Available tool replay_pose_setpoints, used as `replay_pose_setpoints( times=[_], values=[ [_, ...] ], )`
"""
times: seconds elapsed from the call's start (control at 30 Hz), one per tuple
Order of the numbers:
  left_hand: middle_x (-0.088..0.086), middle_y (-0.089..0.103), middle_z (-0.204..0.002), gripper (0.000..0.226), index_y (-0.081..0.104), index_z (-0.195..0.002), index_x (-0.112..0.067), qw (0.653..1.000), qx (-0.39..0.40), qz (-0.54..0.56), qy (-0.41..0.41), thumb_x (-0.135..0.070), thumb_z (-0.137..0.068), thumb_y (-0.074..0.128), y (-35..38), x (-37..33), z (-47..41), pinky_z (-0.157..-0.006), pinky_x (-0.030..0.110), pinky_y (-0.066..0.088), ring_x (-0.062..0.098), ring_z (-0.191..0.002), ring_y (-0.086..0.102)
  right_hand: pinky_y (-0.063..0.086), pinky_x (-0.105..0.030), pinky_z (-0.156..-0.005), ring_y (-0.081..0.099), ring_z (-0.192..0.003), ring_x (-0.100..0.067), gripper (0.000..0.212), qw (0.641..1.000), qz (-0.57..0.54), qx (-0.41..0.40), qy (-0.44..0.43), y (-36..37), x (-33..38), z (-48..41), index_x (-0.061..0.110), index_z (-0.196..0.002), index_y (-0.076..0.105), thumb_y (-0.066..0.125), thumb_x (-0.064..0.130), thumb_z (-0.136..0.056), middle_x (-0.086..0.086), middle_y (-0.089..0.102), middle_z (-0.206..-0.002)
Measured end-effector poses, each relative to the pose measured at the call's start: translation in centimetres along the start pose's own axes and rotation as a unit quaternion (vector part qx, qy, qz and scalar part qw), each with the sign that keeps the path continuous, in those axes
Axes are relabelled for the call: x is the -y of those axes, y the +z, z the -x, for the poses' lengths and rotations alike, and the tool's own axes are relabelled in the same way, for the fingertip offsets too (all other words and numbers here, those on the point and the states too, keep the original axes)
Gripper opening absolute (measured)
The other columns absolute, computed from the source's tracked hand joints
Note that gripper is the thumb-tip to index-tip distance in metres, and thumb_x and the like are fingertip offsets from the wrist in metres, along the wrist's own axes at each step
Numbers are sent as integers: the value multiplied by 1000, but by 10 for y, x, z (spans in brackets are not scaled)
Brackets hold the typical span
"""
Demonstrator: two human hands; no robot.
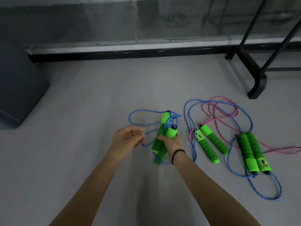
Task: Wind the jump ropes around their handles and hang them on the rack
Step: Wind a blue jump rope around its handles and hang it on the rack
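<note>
My right hand (171, 142) grips a pair of green foam handles (161, 137) held together, their ends pointing away from me. A few turns of blue rope (171, 119) wrap the far ends. My left hand (128, 138) pinches the loose part of that blue rope, which loops out over the floor to the far left (138, 111). To the right on the floor lie two more green handles (211, 144) with a pink rope (218, 110), and another pair of green handles (254, 152) with a blue rope (244, 115). These two ropes lie tangled across each other.
The black metal rack (254, 67) stands at the far right, its foot on the grey floor. A dark grey block (17, 88) sits at the far left. A black baseboard (130, 54) runs along the wall ahead.
</note>
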State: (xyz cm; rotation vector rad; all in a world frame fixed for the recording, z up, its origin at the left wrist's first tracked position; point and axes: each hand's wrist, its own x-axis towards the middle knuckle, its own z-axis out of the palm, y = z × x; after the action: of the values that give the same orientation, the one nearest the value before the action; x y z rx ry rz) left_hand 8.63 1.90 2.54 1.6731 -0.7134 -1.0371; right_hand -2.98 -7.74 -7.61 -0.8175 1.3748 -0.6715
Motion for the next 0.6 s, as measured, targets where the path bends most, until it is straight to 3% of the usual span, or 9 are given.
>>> replay_pose_setpoints(
  times=[0.07, 0.17, 0.23, 0.33, 0.4, 0.43, 0.5, 0.6],
  values=[
    [3, 61, -100, 23, 62, -107, -16, 998, -6, -59, -6, -12, -84, 64, 7, 1, -1, -78, 24, 49, 10, -89, 59, 56, -27, -55, 60, -64, -21, 16, 994, -92, 62, -22, 2, 17, 20, 7, -84, 59, 67, -3, -74, -11, 63, -75],
    [5, 56, -113, 45, 54, -123, -21, 995, 53, -80, -19, -12, -82, 68, 16, 1, 0, -91, 35, 47, 18, -109, 56, 55, -32, -65, 63, -70, -22, 9, 982, -122, 140, -39, 4, 37, 42, 5, -87, 62, 63, 1, -79, -12, 65, -80],
    [10, 61, -110, 44, 54, -119, -21, 996, 72, -50, -18, -9, -79, 70, 20, 2, 2, -81, 32, 54, 22, -99, 63, 56, -35, -71, 64, -79, -29, 15, 975, -130, 180, -27, 1, 45, 49, 4, -95, 61, 61, 4, -80, -18, 65, -91],
    [7, 66, -89, 32, 57, -109, -18, 997, 72, 0, -28, -5, -82, 66, 21, -1, 5, -53, 20, 53, 12, -66, 67, 54, -48, -84, 63, -95, -37, 29, 968, -150, 200, -13, -3, 52, 54, -2, -105, 59, 65, 13, -81, -25, 63, -104],
    [4, 67, -80, 22, 61, -105, -15, 997, 75, 13, -24, -3, -86, 60, 22, -1, 5, -55, 21, 55, 10, -59, 66, 50, -53, -90, 62, -103, -41, 46, 967, -152, 206, -6, -5, 53, 54, -5, -113, 56, 68, 24, -80, -26, 63, -112],
    [4, 68, -80, 19, 64, -103, -14, 997, 73, 1, -15, -5, -87, 59, 22, -1, 4, -63, 26, 57, 13, -64, 66, 52, -50, -88, 63, -101, -39, 46, 968, -149, 202, -7, -6, 54, 54, -4, -112, 57, 68, 27, -80, -24, 64, -110],
    [0, 68, -81, 12, 66, -91, -22, 996, 59, -53, 29, -19, -82, 60, 22, -1, 2, -79, 34, 53, 18, -75, 65, 58, -33, -68, 65, -82, -27, 33, 974, -135, 180, -8, -9, 60, 55, 1, -102, 61, 66, 27, -81, -16, 66, -94],
    [-1, 64, -81, 17, 62, -96, -21, 992, 31, -98, 73, -26, -80, 57, 20, 3, 0, -74, 18, 44, 7, -72, 58, 52, -23, -48, 58, -58, -18, 21, 980, -129, 149, 31, -19, 69, 57, 7, -82, 55, 65, 26, -83, -8, 59, -70]
  ],
)
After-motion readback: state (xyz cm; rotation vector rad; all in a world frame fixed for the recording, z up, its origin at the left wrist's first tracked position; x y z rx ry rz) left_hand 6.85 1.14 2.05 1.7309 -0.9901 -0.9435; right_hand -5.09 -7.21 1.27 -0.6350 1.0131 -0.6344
